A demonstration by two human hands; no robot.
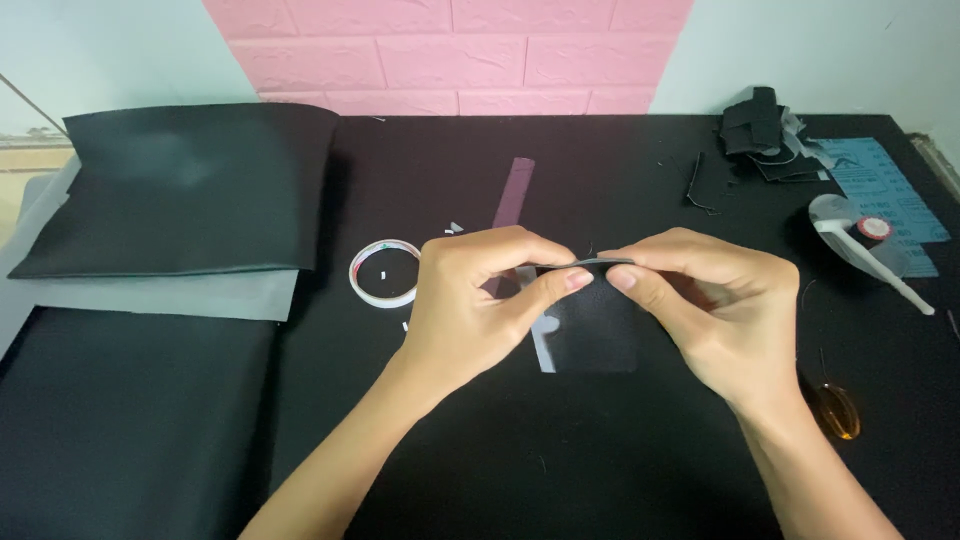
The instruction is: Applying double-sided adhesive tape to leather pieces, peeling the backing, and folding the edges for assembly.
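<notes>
Both hands pinch a small dark fabric piece (thin, square-cut, top edge folded).

Two bare forearms, left hand and right hand, apparently no sleeves, rings or gloves.

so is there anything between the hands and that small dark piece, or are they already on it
Nothing visible is in the way: the left hand and right hand both pinch the top edge of the small dark piece directly. The tape roll lies apart, to the left.
</notes>
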